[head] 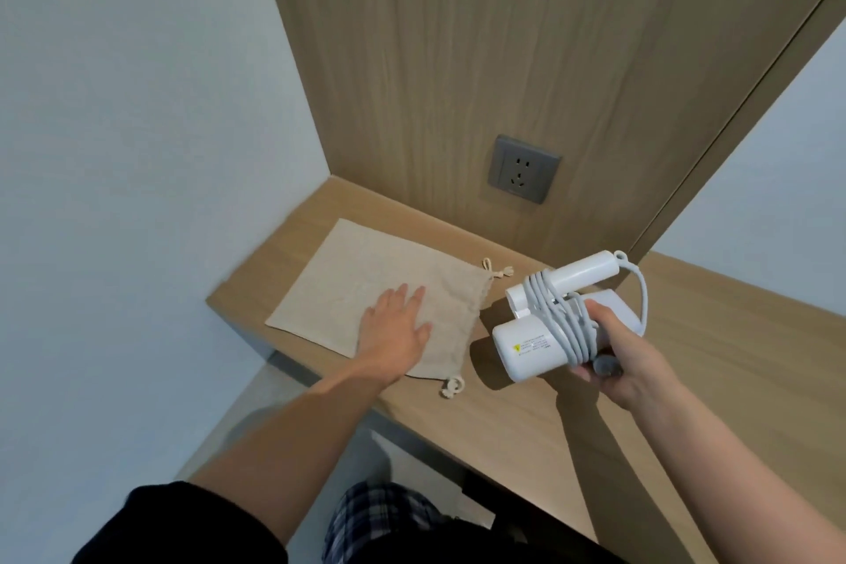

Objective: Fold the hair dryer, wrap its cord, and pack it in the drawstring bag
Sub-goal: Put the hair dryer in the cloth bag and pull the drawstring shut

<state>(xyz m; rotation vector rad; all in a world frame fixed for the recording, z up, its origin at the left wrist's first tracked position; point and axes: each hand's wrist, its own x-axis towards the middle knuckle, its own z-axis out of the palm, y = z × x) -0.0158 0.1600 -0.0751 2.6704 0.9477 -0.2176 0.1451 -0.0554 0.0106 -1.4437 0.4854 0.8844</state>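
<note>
The right hand (pixel 613 362) is gripping the folded white hair dryer (pixel 526 346), fingers curling round its body and over the cord (pixel 563 321), which is lying in several turns around body and handle. The hair dryer is being held above the wooden shelf (pixel 709 334), beside the gathered mouth of the beige drawstring bag (pixel 348 284). The left hand (pixel 398 321) is resting flat on the drawstring bag, fingers straight and spread, the bag lying flat on the shelf below a grey wall socket (pixel 523 168).

A home room is indicated: a built-in wooden desk (pixel 494 417) is seen under the left hand (pixel 397 325), a wall socket (pixel 524 169) in wood panelling (pixel 458 60) beyond the right hand (pixel 613 362).
</note>
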